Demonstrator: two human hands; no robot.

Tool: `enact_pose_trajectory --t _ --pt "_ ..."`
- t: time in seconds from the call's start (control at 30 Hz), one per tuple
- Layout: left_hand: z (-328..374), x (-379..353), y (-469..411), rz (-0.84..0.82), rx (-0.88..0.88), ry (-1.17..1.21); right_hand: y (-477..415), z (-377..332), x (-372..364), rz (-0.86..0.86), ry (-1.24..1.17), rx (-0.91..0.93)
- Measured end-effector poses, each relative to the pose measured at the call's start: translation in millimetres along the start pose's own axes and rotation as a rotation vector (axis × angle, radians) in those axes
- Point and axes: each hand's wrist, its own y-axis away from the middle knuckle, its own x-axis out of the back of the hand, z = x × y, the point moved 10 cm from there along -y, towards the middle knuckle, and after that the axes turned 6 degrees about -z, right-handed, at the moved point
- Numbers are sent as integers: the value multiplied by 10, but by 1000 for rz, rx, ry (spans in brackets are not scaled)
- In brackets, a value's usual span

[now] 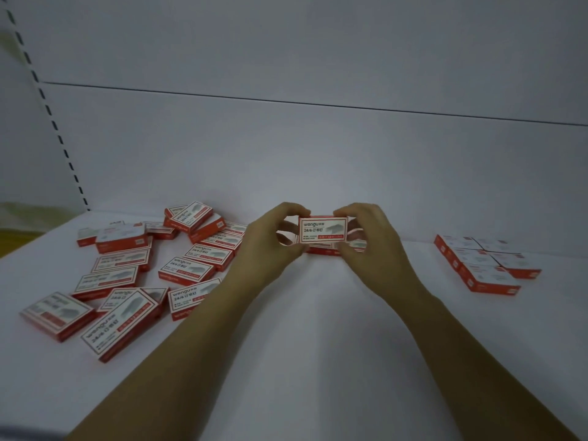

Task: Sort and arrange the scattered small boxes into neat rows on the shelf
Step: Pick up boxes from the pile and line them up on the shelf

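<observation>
Pinching one red-and-white box [322,230] by its short ends, the left hand [270,243] and right hand [372,246] hold it label-up just above the white shelf [318,338]. Left of that box, scattered boxes [186,268] lie in a loose heap. Right of it, well apart, sits a tidy block of boxes [480,262]. Behind it rises the pale back panel [318,148].

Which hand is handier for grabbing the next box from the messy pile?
Probably the left hand. The scattered pile lies on its side, close beside it, while the right hand would have to cross over the held box. For now both hands pinch that box.
</observation>
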Motion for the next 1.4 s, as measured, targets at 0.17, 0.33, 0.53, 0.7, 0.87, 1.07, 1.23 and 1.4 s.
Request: enact_pose_trajectory --t 0.17,0.33,0.53,0.7,0.87,1.07,1.23,1.4 --pt "21 18 20 62 -54 -113 32 -131 -3 31 75 96" --pt "-79 -1 -7 16 -32 -154 12 26 -89 -88 62 14" --pt "-378 -175 36 -178 213 -189 64 236 -359 -323 147 -91" --pt "-502 -229 31 -217 306 -211 55 251 -427 -343 209 -96" --pt "-536 -258 20 -203 317 -230 30 312 -485 -328 255 -112" --pt "-567 -271 -12 -183 318 -239 7 359 -489 -289 272 -147" --pt "-562 -290 -32 -177 314 -285 8 354 -508 -287 300 -160" --pt "-591 -322 -40 -180 336 -329 9 359 -533 -273 313 -181"
